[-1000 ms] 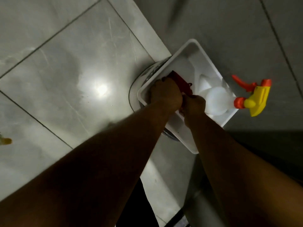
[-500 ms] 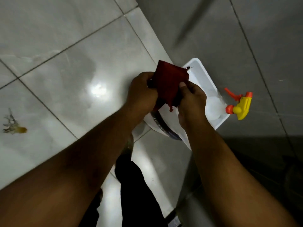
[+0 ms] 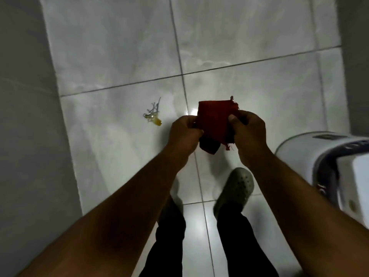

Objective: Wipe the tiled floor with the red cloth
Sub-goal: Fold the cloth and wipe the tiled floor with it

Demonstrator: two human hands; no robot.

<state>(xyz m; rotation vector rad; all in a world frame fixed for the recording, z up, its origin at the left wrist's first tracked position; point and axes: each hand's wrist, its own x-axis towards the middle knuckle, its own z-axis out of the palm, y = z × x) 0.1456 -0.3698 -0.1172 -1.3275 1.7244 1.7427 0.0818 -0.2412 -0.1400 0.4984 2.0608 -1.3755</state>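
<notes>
A folded red cloth (image 3: pixel 214 121) with frayed edges is held up in the air between both hands, above the glossy white tiled floor (image 3: pixel 249 90). My left hand (image 3: pixel 184 132) pinches its left edge and my right hand (image 3: pixel 249 132) grips its right edge with the thumb on top. A yellowish spill with grey streaks (image 3: pixel 153 116) lies on the tile to the left of the cloth.
A white round appliance with a dark band (image 3: pixel 311 154) stands at the right. A grey wall (image 3: pixel 28 116) runs down the left side. My legs in dark trousers and a grey clog (image 3: pixel 236 188) stand on the tiles below the hands.
The view has swung left, away from the white tray and spray bottle, which are out of sight. The cloth, lifted from the tray, is now held over open floor near the yellow spill.
</notes>
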